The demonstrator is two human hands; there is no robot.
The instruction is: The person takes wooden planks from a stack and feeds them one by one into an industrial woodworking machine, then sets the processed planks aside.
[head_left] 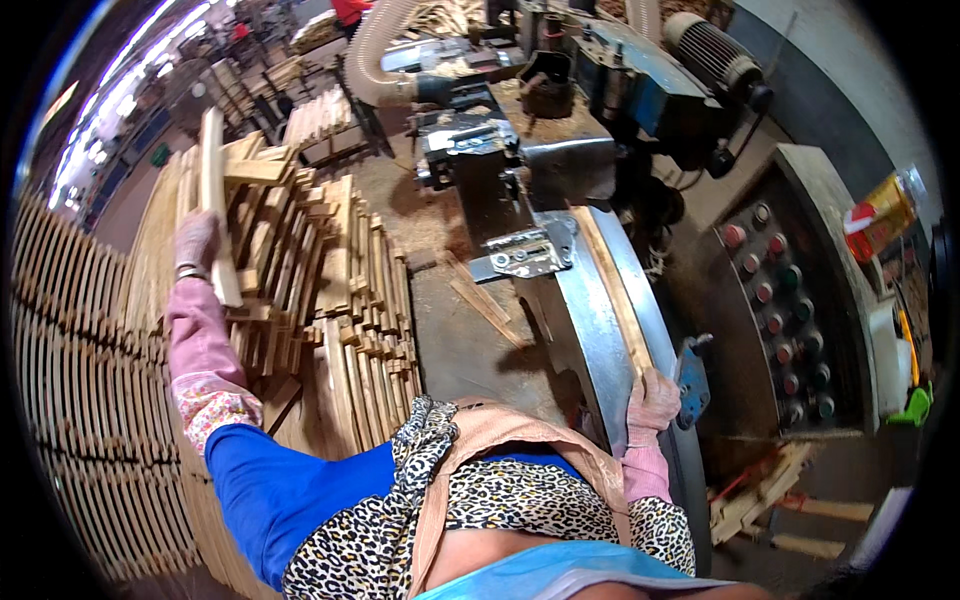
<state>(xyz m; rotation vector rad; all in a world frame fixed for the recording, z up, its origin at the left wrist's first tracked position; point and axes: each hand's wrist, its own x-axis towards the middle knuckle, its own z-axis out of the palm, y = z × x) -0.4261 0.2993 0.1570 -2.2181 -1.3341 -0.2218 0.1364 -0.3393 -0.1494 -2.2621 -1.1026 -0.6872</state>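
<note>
R hand [653, 402] is pinching the near end of the wood strip [613, 290] on the metal table [580, 335], right, L hand [197, 245] is gripping a stick [212, 165] by the pile [345, 240], left, & good handling is prob needing the strip flat w/ R hand short of the far bracket [530, 252].

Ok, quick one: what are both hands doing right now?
Left hand: closed, holding a wooden strip over the stack.
Right hand: closed on the near end of another strip.
</note>
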